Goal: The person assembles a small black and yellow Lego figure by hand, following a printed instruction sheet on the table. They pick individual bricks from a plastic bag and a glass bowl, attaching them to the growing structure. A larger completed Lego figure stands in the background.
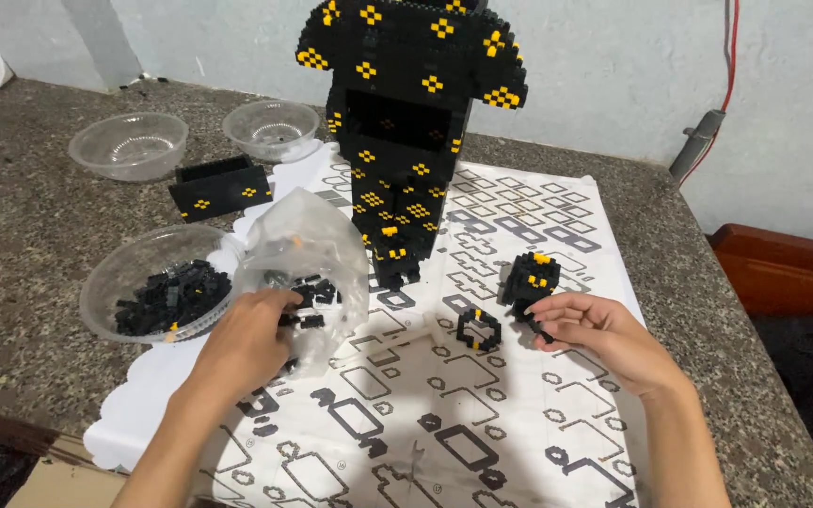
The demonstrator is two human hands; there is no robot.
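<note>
A tall black brick figure with yellow studs (405,122) stands on a white printed instruction sheet (482,404). My left hand (251,334) reaches into a clear plastic bag (308,254) of small black bricks, fingers among the pieces. At the right, my right hand (595,334) pinches a small black brick piece, just under a small black-and-yellow brick assembly (531,277). A black ring-shaped brick piece with yellow spots (478,329) lies on the sheet between my hands.
A clear bowl (110,287) holding black bricks sits left of the bag. Two more clear bowls (129,146) (271,130) stand at the back left, with a black brick panel (218,188) in front of them. The speckled stone counter (21,235) ends at the right by a wooden edge (783,273).
</note>
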